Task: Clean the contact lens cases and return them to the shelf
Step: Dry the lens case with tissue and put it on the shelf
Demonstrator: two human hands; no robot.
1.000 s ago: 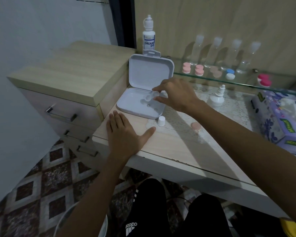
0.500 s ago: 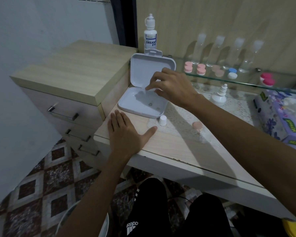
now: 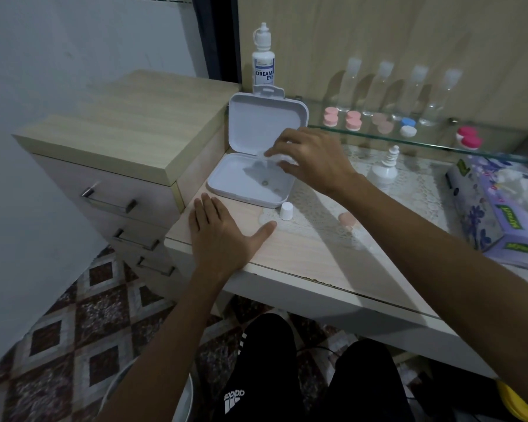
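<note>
My right hand point(image 3: 314, 159) hovers over an open white plastic box point(image 3: 241, 190) and pinches a small clear lens case point(image 3: 274, 158) in its fingertips. The case is partly hidden by my fingers. A few drops lie in the box's base; its lid point(image 3: 265, 123) stands upright behind. My left hand point(image 3: 223, 236) rests flat and open on the table in front of the box. Several more lens cases stand on the glass shelf point(image 3: 433, 142): pink ones point(image 3: 331, 115), a blue and white one point(image 3: 408, 127) and a red one point(image 3: 469, 138).
A small white cap point(image 3: 286, 211) and a pale pink cap point(image 3: 347, 220) lie on the table. An uncapped white bottle point(image 3: 384, 169) stands under the shelf, a tissue box point(image 3: 506, 208) sits at the right. A "Dream Eye" bottle point(image 3: 263, 65) and a drawer unit point(image 3: 128, 132) are behind and left.
My right hand has lifted the lens case from low over the box's base up toward the lid. My left hand has stayed flat on the table.
</note>
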